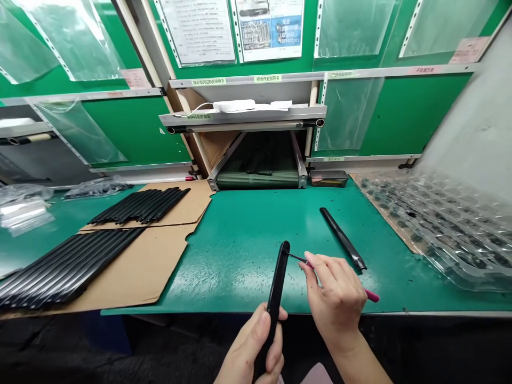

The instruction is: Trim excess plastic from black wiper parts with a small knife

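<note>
My left hand (256, 341) is wrapped round the lower part of a long black plastic strip (279, 277), which tilts up with its rounded end away from me. Pinched in my right hand (336, 293) is a thin tool with a pink handle (372, 295) and a slender dark shaft (296, 258). The tool's tip touches, or nearly touches, the strip close to its rounded end; the exact contact is too small to tell. Beyond my right hand, a second black strip (342, 238) lies on the green table (232, 266).
At left, rows of black strips (80, 261) lie on cardboard (160, 256). Clear plastic trays (452, 229) are stacked at right. A conveyor belt (258, 178) meets the table's back, beside a small clear box (328, 178). Plastic bags (96, 186) lie at far left.
</note>
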Motion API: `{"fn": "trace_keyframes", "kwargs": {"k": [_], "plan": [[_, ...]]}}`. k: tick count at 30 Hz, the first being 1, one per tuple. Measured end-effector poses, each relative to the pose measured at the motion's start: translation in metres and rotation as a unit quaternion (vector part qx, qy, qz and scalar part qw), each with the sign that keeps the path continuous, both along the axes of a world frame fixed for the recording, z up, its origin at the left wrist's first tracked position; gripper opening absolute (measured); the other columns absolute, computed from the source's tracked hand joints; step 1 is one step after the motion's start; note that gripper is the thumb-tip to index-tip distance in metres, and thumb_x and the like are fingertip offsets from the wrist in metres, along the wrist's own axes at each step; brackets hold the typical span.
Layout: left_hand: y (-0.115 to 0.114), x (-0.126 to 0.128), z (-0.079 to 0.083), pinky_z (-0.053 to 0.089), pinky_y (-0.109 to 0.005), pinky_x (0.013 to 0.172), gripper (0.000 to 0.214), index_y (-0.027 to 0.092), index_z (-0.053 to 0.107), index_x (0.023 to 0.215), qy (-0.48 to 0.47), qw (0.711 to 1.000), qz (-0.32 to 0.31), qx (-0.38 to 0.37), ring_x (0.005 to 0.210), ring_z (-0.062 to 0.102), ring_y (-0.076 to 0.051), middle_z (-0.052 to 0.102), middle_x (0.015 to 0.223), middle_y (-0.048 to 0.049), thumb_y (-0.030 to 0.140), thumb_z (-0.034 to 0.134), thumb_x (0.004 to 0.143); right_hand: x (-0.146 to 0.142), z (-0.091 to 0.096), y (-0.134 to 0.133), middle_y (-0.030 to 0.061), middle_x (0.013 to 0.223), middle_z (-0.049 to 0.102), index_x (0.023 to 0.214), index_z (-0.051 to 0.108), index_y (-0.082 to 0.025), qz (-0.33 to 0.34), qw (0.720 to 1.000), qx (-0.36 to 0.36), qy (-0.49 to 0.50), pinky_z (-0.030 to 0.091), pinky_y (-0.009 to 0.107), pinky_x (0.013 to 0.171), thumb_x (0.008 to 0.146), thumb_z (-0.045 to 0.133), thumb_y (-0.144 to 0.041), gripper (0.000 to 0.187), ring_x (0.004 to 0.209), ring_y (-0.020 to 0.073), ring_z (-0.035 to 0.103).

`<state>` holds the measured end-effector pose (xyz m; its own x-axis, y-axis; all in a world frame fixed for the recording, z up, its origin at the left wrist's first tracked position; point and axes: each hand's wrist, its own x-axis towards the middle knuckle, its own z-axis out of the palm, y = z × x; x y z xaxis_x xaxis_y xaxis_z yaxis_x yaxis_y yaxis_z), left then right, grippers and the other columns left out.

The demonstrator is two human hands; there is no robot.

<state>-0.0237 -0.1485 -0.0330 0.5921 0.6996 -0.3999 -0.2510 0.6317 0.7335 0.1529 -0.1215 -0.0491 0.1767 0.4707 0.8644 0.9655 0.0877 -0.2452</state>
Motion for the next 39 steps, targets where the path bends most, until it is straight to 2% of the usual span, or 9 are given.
{"fn": "trace_keyframes", "kwargs": {"k": [8,19,30,33,35,37,38,39], "plan": [[-0.003,0.000,-0.006,0.012,-0.020,0.037,0.051,0.020,0.046,0.106,0.021,1.000,0.000,0.016,0.037,0.020,-0.002,0.040,0.060,0.0065,0.067,0.053,0.088,0.000,0.006,-0.003,0.0010,0.081,0.071,0.094,0.073,-0.018,-0.012,0.999,0.011,-0.039,0.043,0.028,0.072,0.084,0.073,-0.014,0.011,0.074,0.0155,0.063],[-0.002,-0.003,-0.007,0.009,-0.019,0.041,0.050,0.019,0.048,0.104,0.025,0.999,-0.009,-0.023,0.037,0.022,-0.002,0.038,0.061,0.0067,0.066,0.055,0.087,0.003,-0.001,-0.004,-0.0010,0.084,0.071,0.095,0.072,-0.019,-0.019,0.995,-0.030,-0.096,0.041,0.032,0.068,0.082,0.074,-0.013,0.015,0.075,0.0174,0.063],[-0.003,-0.003,-0.011,0.014,-0.016,0.039,0.043,0.019,0.052,0.105,0.014,0.997,0.007,-0.074,0.037,0.022,-0.001,0.039,0.062,0.0064,0.059,0.053,0.091,0.004,-0.002,0.001,-0.0003,0.083,0.071,0.091,0.071,-0.018,0.008,0.993,-0.027,-0.118,0.040,0.031,0.068,0.082,0.071,-0.009,0.014,0.075,0.0168,0.062],[-0.002,0.000,-0.012,0.015,-0.015,0.038,0.041,0.020,0.053,0.106,0.015,0.997,0.007,-0.074,0.036,0.019,-0.001,0.039,0.063,0.0062,0.058,0.049,0.093,0.007,-0.001,0.003,0.0015,0.083,0.070,0.095,0.071,-0.017,0.033,0.991,-0.066,-0.110,0.038,0.031,0.067,0.086,0.067,-0.011,0.012,0.075,0.0167,0.061],[0.005,-0.004,-0.009,0.016,-0.016,0.036,0.041,0.020,0.053,0.106,0.034,0.998,0.008,-0.051,0.037,0.017,-0.002,0.038,0.064,0.0060,0.058,0.046,0.094,0.011,-0.002,0.002,0.0035,0.083,0.069,0.100,0.071,-0.016,0.063,0.987,-0.130,-0.073,0.038,0.032,0.067,0.092,0.062,-0.019,0.013,0.075,0.0179,0.059],[0.021,-0.017,-0.004,0.018,-0.018,0.036,0.043,0.022,0.053,0.113,0.108,0.993,0.022,0.044,0.037,0.018,-0.004,0.039,0.064,0.0056,0.059,0.044,0.095,0.014,-0.006,-0.004,0.0049,0.085,0.069,0.104,0.071,-0.017,0.113,0.969,-0.215,0.033,0.039,0.032,0.067,0.097,0.054,-0.030,0.022,0.078,0.0191,0.059],[0.032,-0.027,-0.001,0.022,-0.018,0.037,0.044,0.023,0.052,0.119,0.177,0.976,0.031,0.126,0.039,0.023,-0.005,0.041,0.065,0.0046,0.059,0.045,0.094,0.014,-0.010,-0.008,0.0050,0.084,0.068,0.101,0.071,-0.019,0.149,0.944,-0.268,0.118,0.039,0.031,0.066,0.099,0.050,-0.037,0.028,0.076,0.0188,0.059],[0.044,-0.038,0.002,0.026,-0.019,0.040,0.046,0.025,0.052,0.125,0.268,0.936,0.038,0.227,0.042,0.031,-0.007,0.046,0.068,0.0027,0.058,0.046,0.094,0.014,-0.015,-0.014,0.0050,0.082,0.067,0.097,0.071,-0.019,0.188,0.902,-0.321,0.221,0.040,0.030,0.064,0.100,0.046,-0.044,0.035,0.072,0.0175,0.058]]}}
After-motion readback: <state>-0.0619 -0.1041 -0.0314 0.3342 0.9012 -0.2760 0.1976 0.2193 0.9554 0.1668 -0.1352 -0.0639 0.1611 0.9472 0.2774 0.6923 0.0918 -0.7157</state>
